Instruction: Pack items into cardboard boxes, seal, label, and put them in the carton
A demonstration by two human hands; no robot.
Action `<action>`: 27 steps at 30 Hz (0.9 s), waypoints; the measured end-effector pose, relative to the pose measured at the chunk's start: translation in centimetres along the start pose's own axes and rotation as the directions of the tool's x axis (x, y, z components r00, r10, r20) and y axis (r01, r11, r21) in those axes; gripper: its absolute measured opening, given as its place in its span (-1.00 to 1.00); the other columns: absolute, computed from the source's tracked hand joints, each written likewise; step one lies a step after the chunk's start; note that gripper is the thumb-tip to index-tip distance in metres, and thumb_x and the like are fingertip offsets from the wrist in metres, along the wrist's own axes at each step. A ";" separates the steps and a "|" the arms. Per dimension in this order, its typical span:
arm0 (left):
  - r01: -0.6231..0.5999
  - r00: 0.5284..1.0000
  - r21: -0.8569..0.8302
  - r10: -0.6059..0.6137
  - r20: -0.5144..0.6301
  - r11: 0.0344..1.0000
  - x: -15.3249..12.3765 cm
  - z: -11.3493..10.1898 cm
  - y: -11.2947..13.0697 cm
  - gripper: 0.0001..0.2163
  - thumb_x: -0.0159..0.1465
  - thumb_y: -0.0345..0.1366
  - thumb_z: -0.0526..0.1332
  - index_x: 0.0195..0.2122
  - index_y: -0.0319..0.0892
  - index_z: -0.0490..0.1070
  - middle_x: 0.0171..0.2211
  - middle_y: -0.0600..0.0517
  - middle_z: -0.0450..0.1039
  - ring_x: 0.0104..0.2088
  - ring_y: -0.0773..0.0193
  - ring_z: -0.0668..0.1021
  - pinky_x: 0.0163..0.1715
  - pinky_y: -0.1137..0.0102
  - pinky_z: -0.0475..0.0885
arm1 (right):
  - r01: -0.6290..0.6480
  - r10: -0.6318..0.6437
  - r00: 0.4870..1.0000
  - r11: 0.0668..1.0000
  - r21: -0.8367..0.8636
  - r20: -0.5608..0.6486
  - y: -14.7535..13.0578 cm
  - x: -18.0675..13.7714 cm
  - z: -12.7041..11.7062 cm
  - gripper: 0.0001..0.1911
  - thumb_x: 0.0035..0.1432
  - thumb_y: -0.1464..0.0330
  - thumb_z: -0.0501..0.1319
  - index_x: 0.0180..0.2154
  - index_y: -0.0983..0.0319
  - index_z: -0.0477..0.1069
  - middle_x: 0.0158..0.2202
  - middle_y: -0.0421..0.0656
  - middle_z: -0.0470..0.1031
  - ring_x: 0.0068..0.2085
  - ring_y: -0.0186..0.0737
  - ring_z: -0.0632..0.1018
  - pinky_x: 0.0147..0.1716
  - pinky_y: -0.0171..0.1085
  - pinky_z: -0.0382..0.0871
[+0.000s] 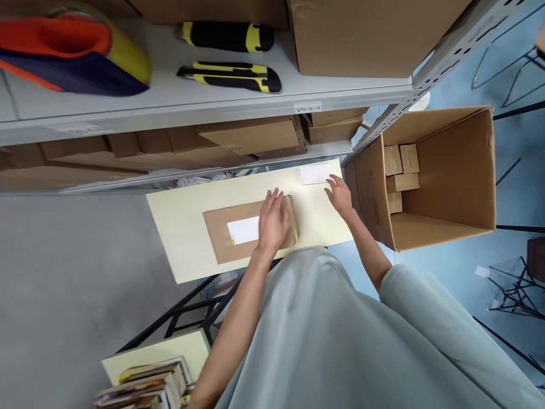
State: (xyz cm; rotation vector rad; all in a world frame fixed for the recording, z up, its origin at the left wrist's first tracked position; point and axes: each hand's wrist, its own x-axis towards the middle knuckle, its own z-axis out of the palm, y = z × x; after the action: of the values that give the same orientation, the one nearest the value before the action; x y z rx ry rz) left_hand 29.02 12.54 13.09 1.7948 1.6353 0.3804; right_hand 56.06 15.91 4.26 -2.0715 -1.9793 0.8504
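Observation:
A flat brown cardboard parcel (221, 236) with a white label (243, 230) lies on a pale yellow table (179, 221). My left hand (272, 221) rests flat on the parcel's right end, fingers stretched out. My right hand (339, 194) reaches toward a white slip of paper (315, 174) at the table's far right corner, fingertips just touching its edge, fingers spread and holding nothing.
A large open cardboard box (447, 176) with several small brown boxes inside stands right of the table. Grey metal shelving (213, 102) behind holds two yellow-black utility knives (230, 76), cartons and a colourful bag (72, 51). Stacked books (145, 386) lie at lower left.

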 end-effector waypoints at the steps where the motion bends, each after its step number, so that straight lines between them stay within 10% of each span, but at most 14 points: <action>1: -0.029 0.999 0.002 0.029 0.039 1.000 1.2 1.3 1.0 -0.48 0.53 -0.27 0.04 0.50 -0.16 0.25 0.54 -0.12 0.22 0.59 0.01 0.14 0.58 -0.01 0.10 | 0.024 -0.022 0.999 0.998 -0.060 0.028 0.7 0.8 -0.3 -0.58 0.49 0.44 0.14 0.29 0.33 0.49 0.48 0.12 0.34 0.44 0.12 0.36 0.45 0.11 0.29; 10: -0.173 0.910 0.170 0.091 0.405 0.970 9.2 11.6 3.0 -0.33 0.42 -0.39 0.13 0.56 -0.33 0.11 0.61 -0.23 -0.02 0.61 -0.09 0.09 0.58 0.05 0.08 | 0.250 -0.187 0.952 0.932 -0.262 0.242 3.2 4.2 -1.5 -0.52 0.47 0.57 -0.01 0.19 0.34 0.59 0.42 0.10 0.43 0.34 0.14 0.43 0.30 0.05 0.38; 27: -0.149 0.824 0.312 -0.057 0.564 0.938 9.9 13.3 1.3 -0.36 0.43 -0.33 0.17 0.53 -0.17 0.15 0.65 -0.20 -0.21 0.52 -0.16 0.28 0.40 0.03 0.36 | 0.361 -0.243 0.909 0.867 -0.344 0.339 2.5 5.1 -2.3 -0.55 0.42 0.61 0.02 0.13 0.43 0.61 0.30 0.23 0.49 0.17 0.10 0.55 0.18 -0.03 0.38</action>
State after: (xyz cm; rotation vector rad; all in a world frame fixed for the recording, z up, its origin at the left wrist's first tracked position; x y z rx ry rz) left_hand 39.98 18.32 1.98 1.9503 1.2737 -0.4283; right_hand 59.21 21.09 3.51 -1.8057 -2.7521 0.7607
